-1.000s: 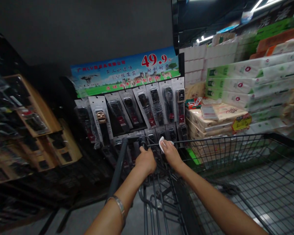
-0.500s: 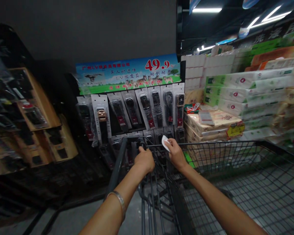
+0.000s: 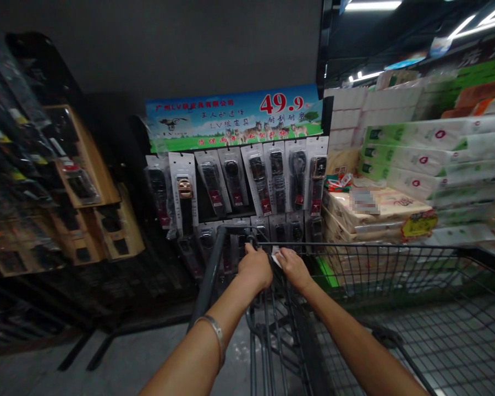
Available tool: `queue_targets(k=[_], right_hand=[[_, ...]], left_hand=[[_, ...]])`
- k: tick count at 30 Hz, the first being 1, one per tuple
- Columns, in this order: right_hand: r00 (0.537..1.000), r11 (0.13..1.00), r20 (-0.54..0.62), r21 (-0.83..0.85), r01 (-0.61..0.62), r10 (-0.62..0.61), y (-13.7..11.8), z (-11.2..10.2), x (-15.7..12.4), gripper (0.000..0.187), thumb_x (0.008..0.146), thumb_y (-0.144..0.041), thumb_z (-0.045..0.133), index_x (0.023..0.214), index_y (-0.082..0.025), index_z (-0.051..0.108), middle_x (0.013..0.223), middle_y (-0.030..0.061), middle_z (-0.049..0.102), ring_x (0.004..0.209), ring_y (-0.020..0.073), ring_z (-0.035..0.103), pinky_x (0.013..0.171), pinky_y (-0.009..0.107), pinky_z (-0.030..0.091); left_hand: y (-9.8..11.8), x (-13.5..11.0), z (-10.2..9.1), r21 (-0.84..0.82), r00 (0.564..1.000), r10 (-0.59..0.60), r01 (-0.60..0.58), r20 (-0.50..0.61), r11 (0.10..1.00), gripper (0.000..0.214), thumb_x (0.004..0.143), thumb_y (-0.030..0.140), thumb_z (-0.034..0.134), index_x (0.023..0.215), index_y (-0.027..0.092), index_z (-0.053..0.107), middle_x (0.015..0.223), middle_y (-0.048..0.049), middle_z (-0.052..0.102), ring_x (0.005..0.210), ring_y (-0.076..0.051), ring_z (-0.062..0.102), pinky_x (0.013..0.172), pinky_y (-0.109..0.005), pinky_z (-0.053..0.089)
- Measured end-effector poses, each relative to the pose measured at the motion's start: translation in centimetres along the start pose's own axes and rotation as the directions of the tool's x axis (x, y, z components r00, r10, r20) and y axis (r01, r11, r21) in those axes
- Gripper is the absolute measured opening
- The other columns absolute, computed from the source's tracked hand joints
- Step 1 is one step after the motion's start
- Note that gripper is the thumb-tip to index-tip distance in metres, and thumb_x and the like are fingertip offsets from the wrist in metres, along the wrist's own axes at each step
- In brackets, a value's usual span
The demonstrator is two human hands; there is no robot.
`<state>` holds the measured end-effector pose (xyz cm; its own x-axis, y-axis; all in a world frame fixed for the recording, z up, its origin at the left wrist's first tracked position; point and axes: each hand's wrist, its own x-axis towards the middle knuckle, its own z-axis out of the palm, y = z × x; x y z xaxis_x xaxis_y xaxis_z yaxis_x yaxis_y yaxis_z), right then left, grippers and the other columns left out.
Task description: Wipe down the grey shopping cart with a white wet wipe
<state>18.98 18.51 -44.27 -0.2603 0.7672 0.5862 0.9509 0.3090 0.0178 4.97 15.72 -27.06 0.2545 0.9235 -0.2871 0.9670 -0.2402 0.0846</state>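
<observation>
Here, left hand (image 3: 256, 268) apparently tight around cart (image 3: 210, 275), right hand (image 3: 294, 269) firm on white wipe (image 3: 276, 255).

One shopping cart (image 3: 484, 258) with dark wire basket and grey tubular frame; left hand (image 3: 256, 268) curls its fingers on the cart's frame, metal bracelet (image 3: 215, 328) at the wrist; right hand (image 3: 294, 268), just beside it, pinches a white pad (image 3: 276, 257) at the basket's rim; beyond, packaged belts (image 3: 276, 170) hang in rows beneath a blue-and-green sign (image 3: 235, 118) printed 49.9 and wolves; at view left, wooden display blocks (image 3: 97, 170) bear packaged goods; at view right, green-and-white packs (image 3: 421, 146) stand stacked behind beige packs (image 3: 390, 203) with yellow tag (image 3: 419, 224).
</observation>
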Motion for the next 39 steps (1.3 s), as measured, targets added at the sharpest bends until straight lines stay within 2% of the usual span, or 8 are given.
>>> queue_targets(k=[10,14,17,19,23,26,35,39], right_hand=[[1.0,1.0,0.012,0.007,-0.016,0.016,0.1,-1.5,-1.4,0.021,0.085,-0.008,0.046,0.09,-0.015,0.065,0.101,0.0126,0.062,0.091,0.0209,0.056,0.08,0.033,0.046],[0.99,1.0,-0.143,0.003,0.009,-0.008,-0.3,-3.8,-1.2,0.028,0.082,-0.005,0.041,0.092,-0.015,0.066,0.088,0.0104,0.059,0.081,0.0199,0.052,0.072,0.033,0.045],[0.949,0.999,-0.314,0.051,0.008,0.008,-0.6,-5.1,0.2,0.033,0.082,-0.006,0.038,0.101,-0.015,0.064,0.087,0.0095,0.056,0.082,0.0201,0.05,0.073,0.034,0.044],[0.94,0.997,-0.342,0.069,0.018,0.006,-0.8,-5.3,1.3,0.032,0.085,-0.009,0.038,0.104,-0.015,0.063,0.09,0.01,0.056,0.084,0.0205,0.05,0.075,0.035,0.043],[0.992,0.998,-0.112,0.005,0.062,-0.061,-1.1,-3.6,2.6,0.024,0.087,-0.011,0.041,0.089,-0.016,0.065,0.087,0.0094,0.058,0.081,0.0199,0.051,0.073,0.032,0.042],[0.999,0.998,0.041,-0.053,0.037,-0.034,-1.2,-2.0,2.2,0.021,0.086,-0.009,0.044,0.083,-0.016,0.063,0.088,0.0099,0.058,0.082,0.0198,0.052,0.073,0.031,0.042],[0.991,0.99,0.135,-0.138,0.033,-0.014,-0.7,-0.7,0.1,0.02,0.082,-0.005,0.047,0.083,-0.015,0.064,0.088,0.0111,0.061,0.083,0.022,0.054,0.071,0.034,0.044],[0.967,0.988,0.215,-0.105,-0.116,0.136,-0.5,-0.5,-2.2,0.023,0.075,0.001,0.048,0.075,-0.015,0.064,0.086,0.0105,0.062,0.08,0.0203,0.058,0.07,0.03,0.045]], left_hand=[[0.0,0.1,0.0,-0.01,1.0,-0.008,0.008,-0.001,1.0,0.05,0.07,0.01,0.056,0.12,0.009,0.051,0.132,-0.025,0.037,0.102,-0.029,0.061,0.086,-0.034,0.049],[0.1,-0.2,-0.1,-0.018,1.0,-0.009,0.009,-0.006,1.0,0.047,0.071,0.011,0.055,0.118,0.009,0.053,0.133,-0.0252,0.037,0.102,-0.03,0.061,0.087,-0.035,0.049],[0.1,-0.4,-0.2,-0.01,1.0,-0.002,0.002,-0.012,1.0,0.048,0.07,0.011,0.056,0.117,0.009,0.053,0.132,-0.025,0.038,0.101,-0.029,0.061,0.086,-0.034,0.049],[0.2,-0.4,-0.1,-0.01,1.0,0.0,-0.001,-0.021,1.0,0.048,0.07,0.011,0.057,0.118,0.011,0.053,0.133,-0.0242,0.038,0.101,-0.028,0.061,0.086,-0.035,0.049],[0.1,-0.4,0.0,-0.004,1.0,-0.002,0.002,-0.015,1.0,0.047,0.07,0.012,0.057,0.117,0.012,0.054,0.133,-0.0222,0.039,0.1,-0.026,0.062,0.086,-0.033,0.049],[0.1,-0.3,0.0,0.006,1.0,0.014,-0.014,-0.006,1.0,0.044,0.071,0.011,0.055,0.115,0.009,0.054,0.132,-0.0245,0.038,0.101,-0.027,0.061,0.086,-0.032,0.049],[0.1,0.0,0.0,0.008,1.0,-0.01,0.01,-0.004,1.0,0.046,0.072,0.013,0.054,0.118,0.011,0.052,0.134,-0.0247,0.035,0.103,-0.03,0.06,0.086,-0.034,0.049],[0.1,0.0,0.0,-0.015,1.0,0.003,-0.003,-0.008,1.0,0.044,0.074,0.014,0.052,0.117,0.009,0.052,0.134,-0.0266,0.034,0.104,-0.032,0.06,0.087,-0.036,0.049]])
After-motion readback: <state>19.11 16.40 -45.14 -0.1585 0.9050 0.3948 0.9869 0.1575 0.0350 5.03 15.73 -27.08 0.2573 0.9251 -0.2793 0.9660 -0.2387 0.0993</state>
